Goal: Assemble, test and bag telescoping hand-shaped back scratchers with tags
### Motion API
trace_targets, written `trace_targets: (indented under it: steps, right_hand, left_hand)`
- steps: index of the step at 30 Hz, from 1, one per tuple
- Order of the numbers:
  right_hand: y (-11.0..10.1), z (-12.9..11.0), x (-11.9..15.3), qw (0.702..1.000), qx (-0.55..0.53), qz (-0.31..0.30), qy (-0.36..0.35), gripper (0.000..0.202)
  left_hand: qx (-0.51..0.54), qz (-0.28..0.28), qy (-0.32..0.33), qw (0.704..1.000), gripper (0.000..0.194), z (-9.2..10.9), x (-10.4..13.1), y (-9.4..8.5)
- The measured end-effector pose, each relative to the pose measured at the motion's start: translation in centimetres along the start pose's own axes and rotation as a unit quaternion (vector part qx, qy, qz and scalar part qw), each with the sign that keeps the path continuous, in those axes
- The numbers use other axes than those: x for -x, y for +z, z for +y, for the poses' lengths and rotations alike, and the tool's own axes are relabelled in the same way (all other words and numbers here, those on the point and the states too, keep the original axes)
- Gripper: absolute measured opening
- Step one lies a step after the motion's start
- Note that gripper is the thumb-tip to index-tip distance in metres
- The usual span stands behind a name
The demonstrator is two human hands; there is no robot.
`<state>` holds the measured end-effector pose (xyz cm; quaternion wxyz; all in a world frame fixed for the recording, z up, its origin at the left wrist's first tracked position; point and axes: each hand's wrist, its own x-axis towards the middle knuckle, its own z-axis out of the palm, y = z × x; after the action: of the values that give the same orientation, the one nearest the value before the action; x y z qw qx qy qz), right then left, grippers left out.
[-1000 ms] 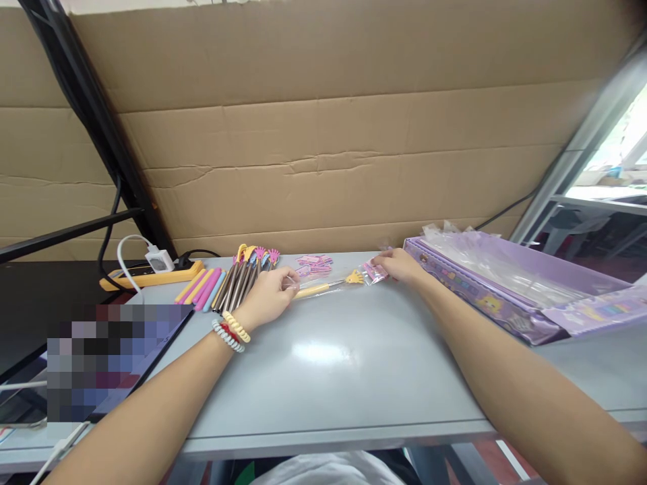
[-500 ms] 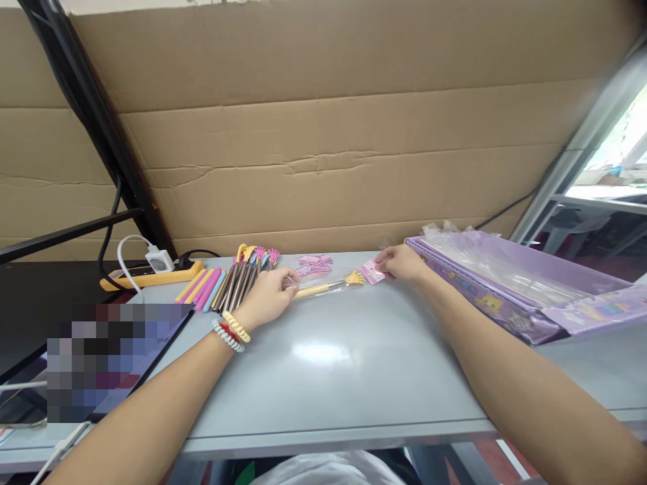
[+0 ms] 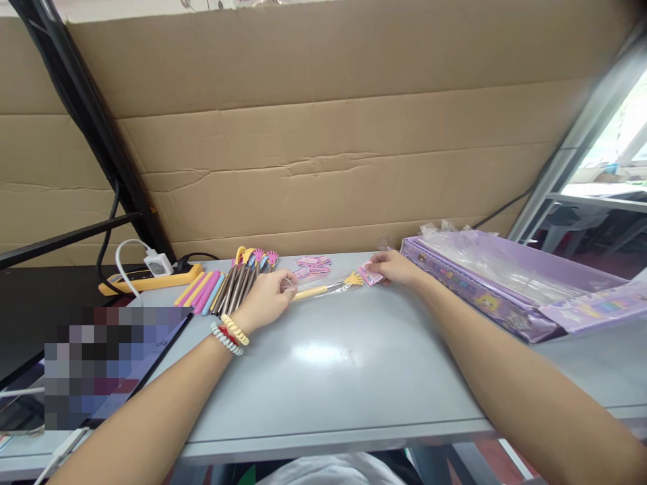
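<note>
A yellow back scratcher (image 3: 312, 292) with a small hand-shaped head lies inside a clear plastic sleeve (image 3: 337, 292) on the grey table. My left hand (image 3: 267, 296) is closed on the sleeve's left end, beside the handle. At the other end, my right hand (image 3: 398, 267) pinches a pink printed card (image 3: 370, 273) just right of the yellow head. Whether the card touches the sleeve I cannot tell. Behind the sleeve lies a small pile of pink cards (image 3: 312, 265). More back scratchers (image 3: 237, 286) lie bunched left of my left hand.
Several coloured sticks (image 3: 205, 291) lie farther left, near a yellow power strip (image 3: 151, 279) with a white charger and a dark-edged screen (image 3: 151, 364). On the right stands a purple box (image 3: 485, 306) holding clear plastic sleeves. Cardboard (image 3: 313, 168) backs the table.
My right hand and the pink card have shifted slightly left, closer to the yellow head. My left hand stays at the sleeve's end. The whole view has tilted a little.
</note>
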<state>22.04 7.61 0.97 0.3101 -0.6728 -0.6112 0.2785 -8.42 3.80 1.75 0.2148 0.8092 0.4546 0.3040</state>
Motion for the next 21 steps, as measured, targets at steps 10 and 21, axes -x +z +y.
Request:
trace_targets:
  steps: [10,21]
  right_hand:
    - [-0.46,0.22,0.11,0.998,0.057,0.024,-0.001,0.012]
    - [-0.28,-0.39,0.34,0.995,0.065,0.077,-0.004,0.016]
  left_hand:
    - [-0.009,0.006,0.006,1.000,0.016,0.03,0.03,0.03]
    - [-0.015,-0.002,0.006,1.000,0.017,-0.27,-0.01,0.18]
